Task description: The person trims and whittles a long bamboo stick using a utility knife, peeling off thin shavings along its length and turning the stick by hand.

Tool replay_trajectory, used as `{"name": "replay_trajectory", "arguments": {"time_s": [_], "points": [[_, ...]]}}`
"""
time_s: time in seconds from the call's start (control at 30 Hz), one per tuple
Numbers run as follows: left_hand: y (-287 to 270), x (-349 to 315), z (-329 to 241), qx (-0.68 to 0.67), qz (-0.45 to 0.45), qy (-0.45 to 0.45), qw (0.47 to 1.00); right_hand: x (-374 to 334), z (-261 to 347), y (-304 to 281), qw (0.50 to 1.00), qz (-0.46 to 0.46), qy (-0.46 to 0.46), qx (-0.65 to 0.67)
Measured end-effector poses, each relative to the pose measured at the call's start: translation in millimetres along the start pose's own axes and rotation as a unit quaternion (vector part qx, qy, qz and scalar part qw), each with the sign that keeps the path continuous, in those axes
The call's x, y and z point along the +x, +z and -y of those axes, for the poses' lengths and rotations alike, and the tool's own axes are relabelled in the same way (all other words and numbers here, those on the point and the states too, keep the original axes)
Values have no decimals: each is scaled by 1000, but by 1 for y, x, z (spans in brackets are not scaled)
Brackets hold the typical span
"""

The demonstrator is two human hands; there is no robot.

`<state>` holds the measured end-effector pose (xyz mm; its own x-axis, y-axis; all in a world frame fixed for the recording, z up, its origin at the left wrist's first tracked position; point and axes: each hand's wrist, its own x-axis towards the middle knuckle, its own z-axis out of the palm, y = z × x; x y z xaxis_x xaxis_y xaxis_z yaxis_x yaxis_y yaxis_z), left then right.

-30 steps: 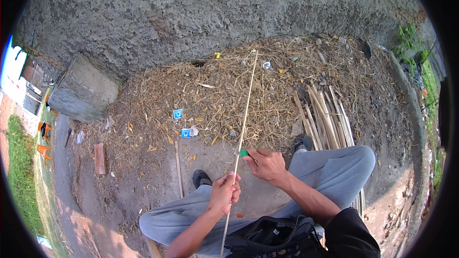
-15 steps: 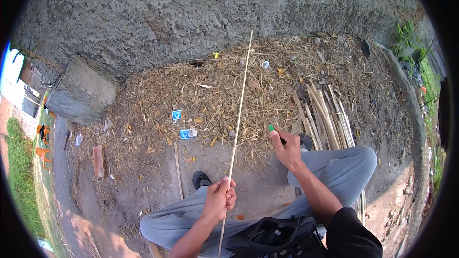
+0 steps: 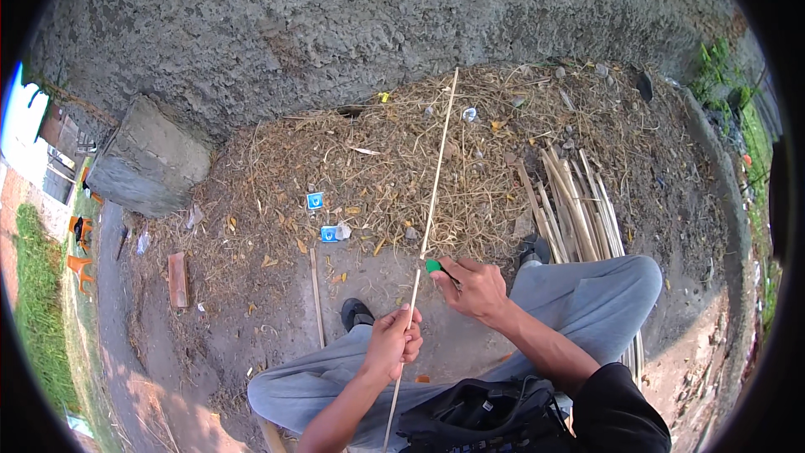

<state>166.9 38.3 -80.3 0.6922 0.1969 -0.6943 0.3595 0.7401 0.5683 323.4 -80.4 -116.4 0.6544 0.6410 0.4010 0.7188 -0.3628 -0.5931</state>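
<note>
My left hand (image 3: 391,342) is closed around the lower part of a long, thin pale wooden strip (image 3: 409,309). Its lower end runs down past my lap. Beside the strip, my right hand (image 3: 478,289) is closed on a small green tool (image 3: 433,266); most of it is hidden in my fingers, so its kind cannot be made out. Right at the green tip the strip shows a small break in its line. Beyond that point an upper length (image 3: 441,159) reaches away toward the wall, slightly out of line with the lower part.
A bundle of split wooden strips (image 3: 579,205) lies by my right foot. One more strip (image 3: 317,298) is near my left foot. Ahead are dry shavings (image 3: 386,176) and a rough wall (image 3: 402,17). A concrete block (image 3: 155,155) and a brick (image 3: 178,279) sit left.
My right hand has come left with the green tool to the strip. The strip, unbroken before, now shows a gap beside the tool, and its far end sits a little lower and further right.
</note>
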Motion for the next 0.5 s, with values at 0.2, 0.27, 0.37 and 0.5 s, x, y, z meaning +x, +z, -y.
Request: {"name": "replay_trajectory", "arguments": {"time_s": [0.2, 0.27, 0.37, 0.5], "points": [[14, 3, 2, 70, -67, 45, 994, 4, -9, 10, 999, 17, 25, -22], [14, 8, 4, 80, -80, 49, 992, 5, -10, 13, 999, 27, 36, -22], [14, 13, 5, 80, -86, 40, 992, 3, -14, 15, 998, 24, 33, -38], [6, 11, 0, 57, -55, 27, 996, -9, 0, 14, 999, 27, -13, 11]]}}
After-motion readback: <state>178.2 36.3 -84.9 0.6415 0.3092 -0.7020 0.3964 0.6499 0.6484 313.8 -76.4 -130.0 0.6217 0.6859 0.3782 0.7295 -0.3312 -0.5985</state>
